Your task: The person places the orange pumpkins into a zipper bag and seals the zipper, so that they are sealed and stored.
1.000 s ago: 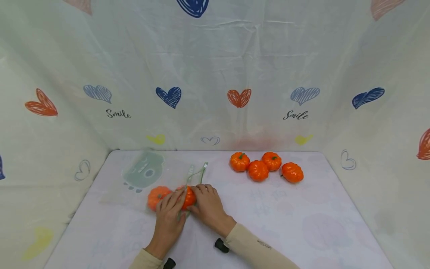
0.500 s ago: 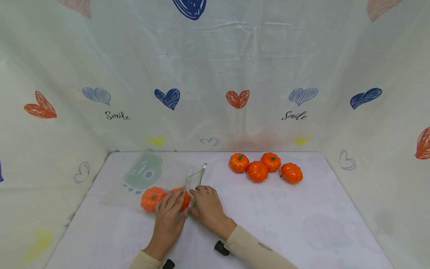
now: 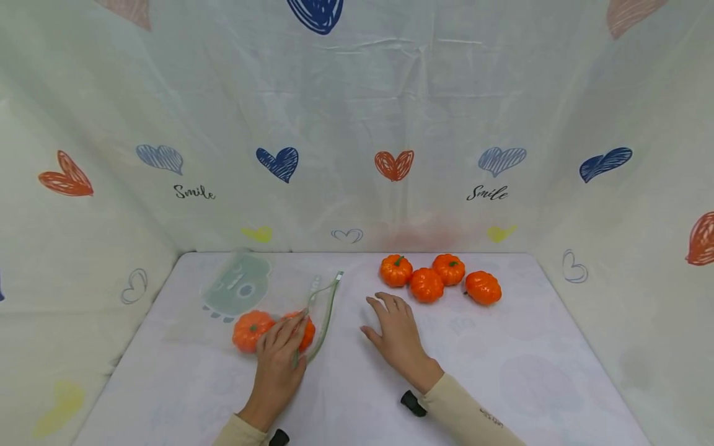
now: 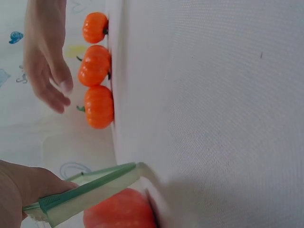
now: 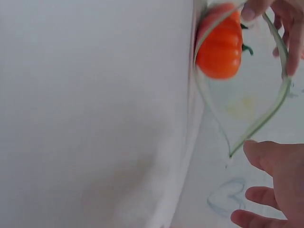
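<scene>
A translucent zip bag point(image 3: 237, 285) with a green animal print lies on the left half of the table. Inside it sit two small orange pumpkins point(image 3: 253, 331), one partly hidden behind my left hand point(image 3: 279, 359). That hand grips the bag's green zip edge point(image 4: 85, 192), thumb against it in the left wrist view. The right wrist view shows the bag's mouth point(image 5: 259, 124) gaping around a pumpkin point(image 5: 221, 57). My right hand point(image 3: 398, 337) is in the air right of the bag, fingers apart and holding nothing. Several more pumpkins point(image 3: 426, 285) stand beyond it.
The loose pumpkins cluster near the table's back edge, the rightmost one point(image 3: 483, 288) lying on its side. A white cloth printed with hearts point(image 3: 394, 165) hangs behind and on both sides. A white cover point(image 3: 502, 384) lies over the table.
My right hand has left the bag's mouth and moved right, toward the loose pumpkins. The two pumpkins in the bag have shifted slightly left. My left hand stays at the bag.
</scene>
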